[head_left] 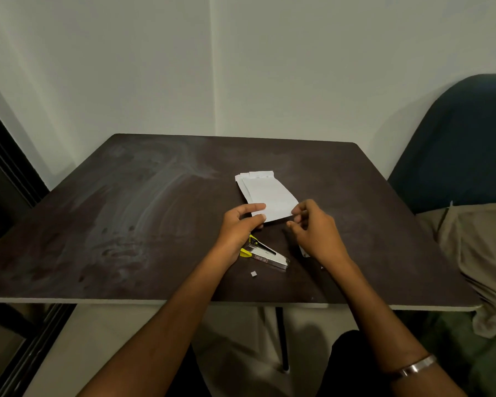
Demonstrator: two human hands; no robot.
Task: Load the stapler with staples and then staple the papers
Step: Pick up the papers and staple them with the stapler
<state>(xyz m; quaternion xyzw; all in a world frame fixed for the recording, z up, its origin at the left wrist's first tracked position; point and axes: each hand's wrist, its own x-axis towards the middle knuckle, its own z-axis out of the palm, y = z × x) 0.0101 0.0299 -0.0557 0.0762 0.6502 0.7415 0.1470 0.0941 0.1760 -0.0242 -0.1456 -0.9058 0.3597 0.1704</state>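
A small stack of white papers [265,191] lies on the dark table [126,224], slightly fanned at its far end. My left hand [239,226] pinches the near left corner of the stack between thumb and fingers. My right hand [317,229] touches the near right corner with its fingertips. Just below my left hand lies a metal stapler [265,253] with yellow parts, its top lifted open. A tiny block of staples [253,273] sits on the table in front of the stapler. A small pale object [304,251] peeks out under my right hand.
A dark blue chair back [458,144] stands at the right, with beige cloth [476,247] draped beside the table's right edge. White walls rise behind the table. A dark frame [9,156] runs along the left.
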